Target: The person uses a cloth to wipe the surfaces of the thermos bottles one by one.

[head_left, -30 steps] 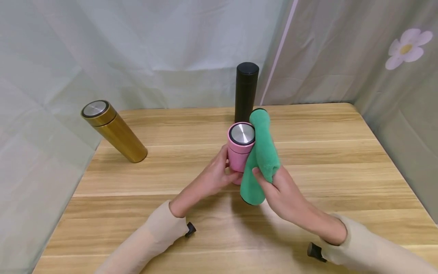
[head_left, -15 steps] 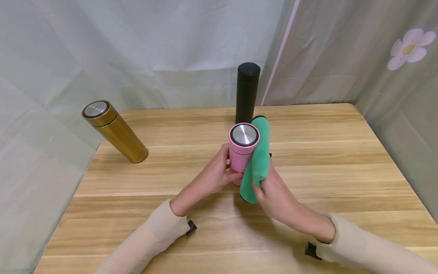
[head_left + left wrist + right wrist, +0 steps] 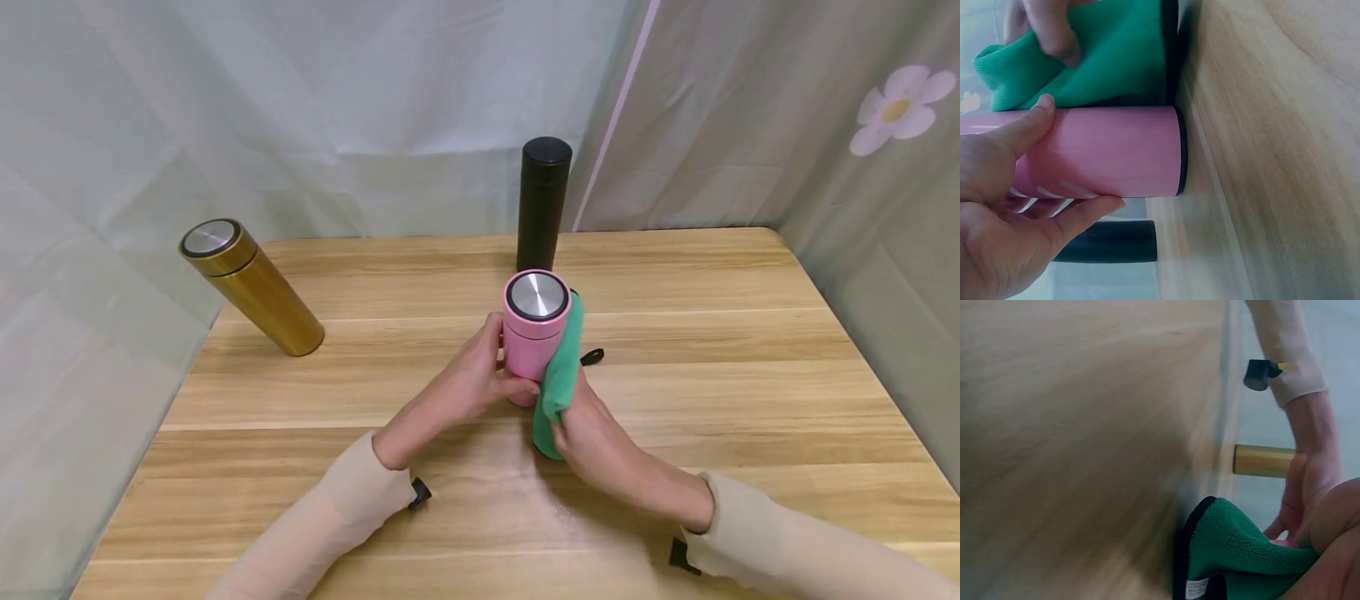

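Note:
A pink thermos flask (image 3: 529, 354) with a silver lid top stands upright on the table. Round its left side my left hand (image 3: 471, 375) grips it, thumb in front, as the left wrist view also shows. A folded green cloth (image 3: 562, 367) with dark edging is pinched in my right hand (image 3: 600, 437) and lies against the flask's right side. The fingers of that hand are partly hidden behind the cloth in the head view. In the right wrist view a white label (image 3: 1196, 588) shows on the cloth (image 3: 1235, 540).
Just behind the pink flask stands a black thermos flask (image 3: 543, 204). A gold thermos flask (image 3: 258, 292) stands at the left of the wooden table (image 3: 750, 358). Pale curtains (image 3: 375, 108) hang along the back and sides. A black loop (image 3: 592, 357) sticks out beside the cloth.
My right hand has moved left and downward with the cloth along the pink flask's right side, and the cloth's top sits lower. The left hand keeps its grip, almost still.

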A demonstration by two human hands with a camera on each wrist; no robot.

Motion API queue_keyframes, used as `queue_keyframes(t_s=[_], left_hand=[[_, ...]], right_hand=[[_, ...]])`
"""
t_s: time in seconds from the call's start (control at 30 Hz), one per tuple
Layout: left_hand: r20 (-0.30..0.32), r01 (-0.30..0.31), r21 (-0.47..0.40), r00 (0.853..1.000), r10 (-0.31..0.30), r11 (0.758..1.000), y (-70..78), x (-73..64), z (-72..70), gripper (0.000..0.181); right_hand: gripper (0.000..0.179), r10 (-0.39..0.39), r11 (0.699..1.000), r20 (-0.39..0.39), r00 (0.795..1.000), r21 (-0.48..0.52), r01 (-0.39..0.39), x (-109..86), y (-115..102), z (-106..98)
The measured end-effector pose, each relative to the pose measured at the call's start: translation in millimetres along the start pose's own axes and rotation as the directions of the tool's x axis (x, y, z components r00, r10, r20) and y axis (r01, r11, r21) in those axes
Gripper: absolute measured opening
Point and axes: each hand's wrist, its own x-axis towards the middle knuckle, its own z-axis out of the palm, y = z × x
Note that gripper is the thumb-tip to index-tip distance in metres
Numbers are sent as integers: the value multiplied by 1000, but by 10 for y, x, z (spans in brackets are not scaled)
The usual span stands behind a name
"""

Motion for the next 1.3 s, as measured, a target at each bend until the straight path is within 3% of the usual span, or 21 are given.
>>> queue_keyframes(t_s=[0.4,0.57,0.83,1.07,1.3], left_hand=[[0,54,26,999,-54,998,11,-23,39,83],[-35,64,70,997,-62,995,62,-53,82,87],[-141,109,-12,984,-109,994,169,-111,214,100],[-181,99,-38,978,-105,994,151,-79,225,90],[-192,88,-73,976,-100,993,175,-70,156,83]], right_hand=[[39,-37,998,61,997,-52,40,-88,247,117],[40,-55,996,55,997,-62,58,-97,310,133],[47,-26,999,80,996,-27,28,-122,323,135],[51,87,992,107,990,83,-97,-159,354,94],[45,153,975,103,983,147,-167,-158,399,-4]])
